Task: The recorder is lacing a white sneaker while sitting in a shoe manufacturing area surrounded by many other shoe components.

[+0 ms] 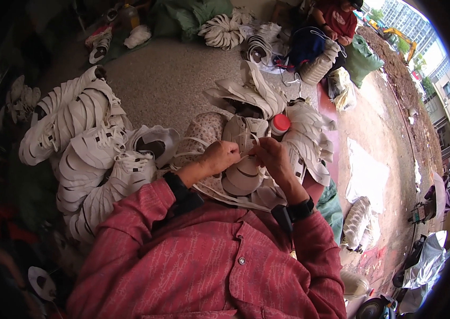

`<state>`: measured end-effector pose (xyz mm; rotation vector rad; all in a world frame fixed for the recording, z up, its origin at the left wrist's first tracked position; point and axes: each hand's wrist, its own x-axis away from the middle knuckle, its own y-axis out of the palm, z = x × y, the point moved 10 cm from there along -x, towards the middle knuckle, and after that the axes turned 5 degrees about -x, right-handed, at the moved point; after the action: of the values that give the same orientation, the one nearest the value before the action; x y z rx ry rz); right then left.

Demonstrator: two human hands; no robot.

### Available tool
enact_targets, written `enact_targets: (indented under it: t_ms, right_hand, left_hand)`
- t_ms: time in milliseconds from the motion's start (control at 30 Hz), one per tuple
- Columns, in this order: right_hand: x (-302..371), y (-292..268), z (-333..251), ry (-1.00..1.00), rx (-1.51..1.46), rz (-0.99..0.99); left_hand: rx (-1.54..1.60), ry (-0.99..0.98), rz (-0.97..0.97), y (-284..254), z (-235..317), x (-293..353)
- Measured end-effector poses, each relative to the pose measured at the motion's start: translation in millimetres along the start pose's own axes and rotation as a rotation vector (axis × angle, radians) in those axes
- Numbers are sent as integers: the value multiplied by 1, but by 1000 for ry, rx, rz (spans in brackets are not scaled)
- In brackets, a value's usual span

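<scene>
In my lap lies a white shoe upper (pixel 244 179), its toe toward me and its eyelet part pointing away. Above it, my left hand (pixel 221 158) is closed in a pinch at the lacing. My right hand (pixel 271 156) pinches a white shoelace (pixel 255 140) beside it, fingertips near those of the left. Both hands stay over the shoe's throat; the exact hold of the fingertips is partly hidden. Under the left wrist is a floral-patterned cloth (pixel 207 127). A red-lidded jar (pixel 279 124) stands just beyond my right hand, between white shoe uppers (pixel 257 95).
Stacked white shoe uppers (pixel 84 114) fill the left side, and more (pixel 310 130) lie at my right. Another person (pixel 336 21) sits at the far right near a green sack (pixel 362 59). A white sheet (pixel 367 173) and bundled uppers (pixel 358 223) lie on the ground at right.
</scene>
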<state>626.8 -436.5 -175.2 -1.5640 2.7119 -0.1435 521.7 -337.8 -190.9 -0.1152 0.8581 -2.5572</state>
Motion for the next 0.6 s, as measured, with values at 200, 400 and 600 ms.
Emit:
enact_targets:
  t_ms: [200,400,600]
  right_hand:
    - [0,3,-6,20,47,46]
    - [0,-6,-1,61,62,92]
    - [-4,-32,-54,-116,-151,96]
  left_hand:
    - [353,-134,-147,22,-33,-16]
    - [-394,99,186,-3,34,-3]
    - [-511,438,146,-38,67,-11]
